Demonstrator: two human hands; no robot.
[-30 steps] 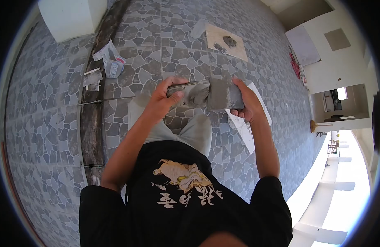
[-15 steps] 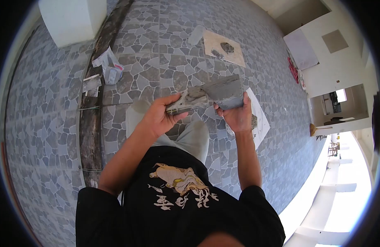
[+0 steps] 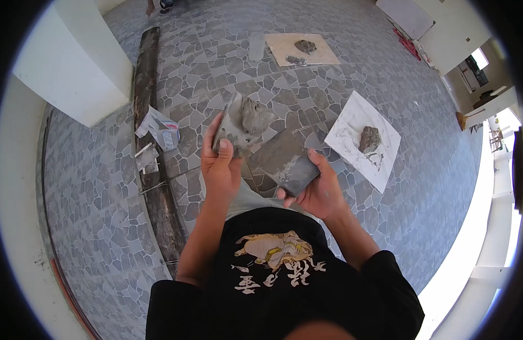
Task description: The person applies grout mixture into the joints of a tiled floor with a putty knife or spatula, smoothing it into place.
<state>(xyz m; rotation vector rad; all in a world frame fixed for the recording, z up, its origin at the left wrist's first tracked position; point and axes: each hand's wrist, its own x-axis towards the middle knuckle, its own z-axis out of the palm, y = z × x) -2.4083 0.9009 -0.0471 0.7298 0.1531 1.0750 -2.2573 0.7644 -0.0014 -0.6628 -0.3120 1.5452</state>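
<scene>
My left hand [image 3: 220,170] grips a flat, smeared putty scraper [image 3: 223,129] by its near edge. On its face sits a thick lump of wet grey putty [image 3: 255,115]. My right hand [image 3: 325,192] is wrapped round the near end of a second scraper [image 3: 287,161], a dark rectangular blade coated with a grey film. The two scrapers are tilted toward each other in front of my knees, with a narrow gap between them. Right of my right hand, a white board [image 3: 352,122] on the floor carries a lump of grey putty [image 3: 370,139].
A tan board [image 3: 278,48] with more grey putty lies farther ahead. Along the left runs a dark wooden beam [image 3: 150,73], with a crumpled bag [image 3: 162,130] beside it. A white pillar [image 3: 74,62] stands left. At the top, another person's feet [image 3: 159,7] show.
The scrapers have moved apart and tilted; the putty lump now sits on the left one. My view has shifted, bringing the white board fully into sight.
</scene>
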